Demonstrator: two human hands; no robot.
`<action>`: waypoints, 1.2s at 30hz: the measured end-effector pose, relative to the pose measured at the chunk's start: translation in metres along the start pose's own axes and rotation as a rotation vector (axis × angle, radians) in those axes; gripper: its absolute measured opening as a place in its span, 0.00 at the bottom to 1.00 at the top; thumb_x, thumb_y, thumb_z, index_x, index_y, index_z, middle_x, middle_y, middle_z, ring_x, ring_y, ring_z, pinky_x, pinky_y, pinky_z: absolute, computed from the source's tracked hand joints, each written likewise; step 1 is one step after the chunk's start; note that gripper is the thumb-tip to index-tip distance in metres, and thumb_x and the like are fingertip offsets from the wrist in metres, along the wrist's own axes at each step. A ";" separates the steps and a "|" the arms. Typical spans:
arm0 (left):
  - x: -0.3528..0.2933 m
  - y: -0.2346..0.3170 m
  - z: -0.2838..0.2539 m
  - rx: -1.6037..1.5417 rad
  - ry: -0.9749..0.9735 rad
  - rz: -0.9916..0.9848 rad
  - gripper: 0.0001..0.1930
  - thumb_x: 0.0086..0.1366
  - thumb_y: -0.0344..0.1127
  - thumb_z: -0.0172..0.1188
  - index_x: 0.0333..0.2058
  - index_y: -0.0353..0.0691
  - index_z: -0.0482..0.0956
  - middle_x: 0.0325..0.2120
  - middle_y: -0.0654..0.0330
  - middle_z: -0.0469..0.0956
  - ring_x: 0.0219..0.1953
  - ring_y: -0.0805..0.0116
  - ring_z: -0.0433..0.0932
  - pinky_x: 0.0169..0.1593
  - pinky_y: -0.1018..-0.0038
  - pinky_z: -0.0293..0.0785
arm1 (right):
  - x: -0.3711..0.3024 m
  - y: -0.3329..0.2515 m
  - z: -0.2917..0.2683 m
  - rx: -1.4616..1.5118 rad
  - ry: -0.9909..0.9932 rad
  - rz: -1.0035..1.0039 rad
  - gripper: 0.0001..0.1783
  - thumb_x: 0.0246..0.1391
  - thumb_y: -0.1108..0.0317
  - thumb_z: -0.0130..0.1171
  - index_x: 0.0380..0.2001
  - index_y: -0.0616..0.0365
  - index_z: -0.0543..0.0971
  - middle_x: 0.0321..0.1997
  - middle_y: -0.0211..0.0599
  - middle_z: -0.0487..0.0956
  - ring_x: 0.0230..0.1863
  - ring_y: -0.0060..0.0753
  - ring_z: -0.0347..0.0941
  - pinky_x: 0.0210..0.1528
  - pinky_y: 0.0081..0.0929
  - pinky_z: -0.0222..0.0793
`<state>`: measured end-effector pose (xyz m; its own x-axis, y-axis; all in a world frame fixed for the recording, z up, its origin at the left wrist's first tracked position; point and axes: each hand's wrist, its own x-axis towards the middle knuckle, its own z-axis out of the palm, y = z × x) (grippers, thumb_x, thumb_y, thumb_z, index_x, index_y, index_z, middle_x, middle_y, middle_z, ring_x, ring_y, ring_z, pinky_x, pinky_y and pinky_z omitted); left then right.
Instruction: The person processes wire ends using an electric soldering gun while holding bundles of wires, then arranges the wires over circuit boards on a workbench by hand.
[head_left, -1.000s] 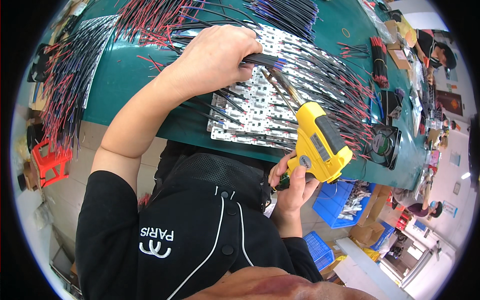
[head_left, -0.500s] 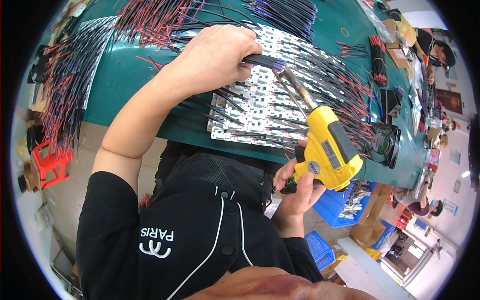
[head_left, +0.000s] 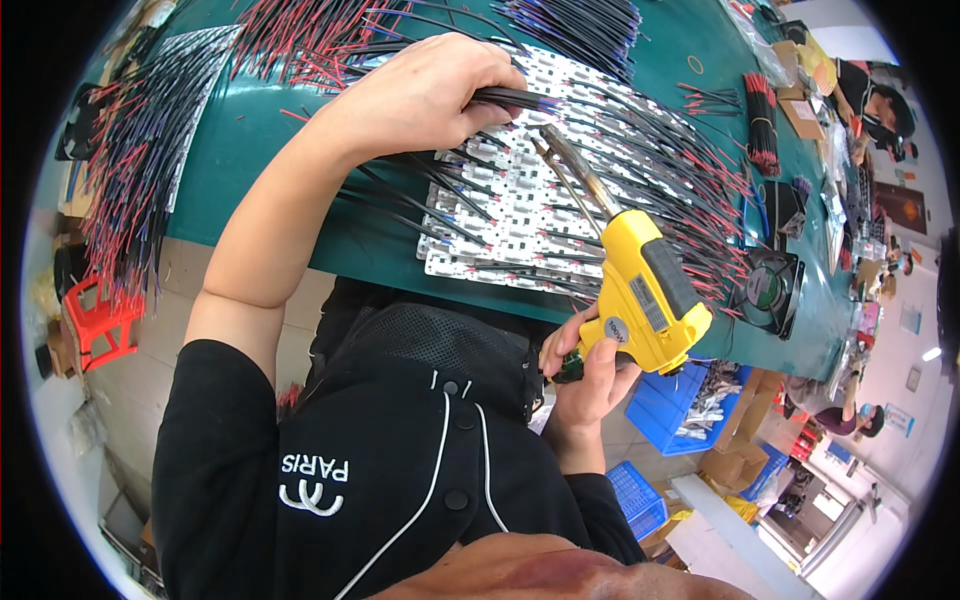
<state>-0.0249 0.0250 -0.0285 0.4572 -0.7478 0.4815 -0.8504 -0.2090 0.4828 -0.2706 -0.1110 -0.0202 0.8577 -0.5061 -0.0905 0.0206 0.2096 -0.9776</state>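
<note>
A stool (head_left: pixel 108 322) (bright red) stands on floor tiles (head_left: pixel 175 290).

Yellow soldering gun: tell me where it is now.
In the head view, the yellow soldering gun is right of centre in the right hand, pointing over the white boards toward the wire bundle in the left hand.

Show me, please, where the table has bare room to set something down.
Bare table shows between the left forearm and the wire pile at far left; a smaller patch separates the blue-tipped wires from the rubber band. Black wires crowd the white boards near the left hand and soldering gun.
</note>
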 end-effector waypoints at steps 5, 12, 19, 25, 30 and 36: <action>0.001 0.006 -0.004 -0.015 -0.040 -0.137 0.12 0.49 0.30 0.64 0.31 0.30 0.75 0.28 0.51 0.75 0.32 0.52 0.74 0.36 0.67 0.69 | 0.003 0.000 0.004 0.003 0.001 0.011 0.23 0.55 0.56 0.52 0.40 0.69 0.64 0.19 0.39 0.67 0.12 0.25 0.62 0.15 0.21 0.62; 0.001 0.009 -0.002 -0.051 -0.031 -0.188 0.10 0.50 0.30 0.63 0.29 0.30 0.74 0.25 0.51 0.73 0.29 0.53 0.73 0.34 0.68 0.68 | 0.002 0.001 0.003 -0.023 -0.011 0.008 0.23 0.55 0.57 0.51 0.40 0.69 0.64 0.19 0.39 0.67 0.12 0.24 0.62 0.15 0.21 0.62; 0.001 0.006 0.000 -0.099 -0.022 -0.200 0.09 0.51 0.29 0.62 0.29 0.30 0.74 0.25 0.52 0.72 0.29 0.54 0.72 0.33 0.68 0.67 | 0.001 -0.008 0.007 -0.040 0.042 -0.017 0.30 0.54 0.52 0.52 0.46 0.71 0.63 0.17 0.36 0.67 0.11 0.23 0.61 0.15 0.20 0.61; 0.002 0.009 0.000 -0.063 -0.034 -0.211 0.08 0.52 0.28 0.61 0.29 0.30 0.74 0.25 0.52 0.72 0.29 0.55 0.73 0.34 0.69 0.68 | 0.001 -0.009 0.007 -0.063 0.022 0.005 0.34 0.53 0.51 0.52 0.50 0.72 0.61 0.17 0.35 0.66 0.11 0.23 0.60 0.14 0.20 0.60; 0.001 0.010 0.001 -0.081 -0.012 -0.244 0.08 0.52 0.28 0.61 0.29 0.29 0.74 0.25 0.52 0.73 0.29 0.55 0.73 0.34 0.69 0.68 | 0.001 -0.007 0.007 -0.059 0.044 0.001 0.34 0.53 0.51 0.52 0.50 0.72 0.60 0.17 0.35 0.66 0.11 0.23 0.60 0.15 0.20 0.60; 0.001 0.011 0.001 -0.065 -0.023 -0.242 0.09 0.51 0.27 0.61 0.30 0.29 0.74 0.26 0.51 0.73 0.29 0.55 0.73 0.34 0.69 0.68 | 0.001 -0.005 0.007 -0.055 0.006 0.014 0.32 0.54 0.54 0.51 0.50 0.72 0.60 0.18 0.36 0.67 0.11 0.23 0.61 0.15 0.20 0.61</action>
<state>-0.0336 0.0215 -0.0232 0.6386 -0.6951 0.3302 -0.6983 -0.3431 0.6283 -0.2661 -0.1069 -0.0142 0.8546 -0.5085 -0.1055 -0.0199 0.1709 -0.9851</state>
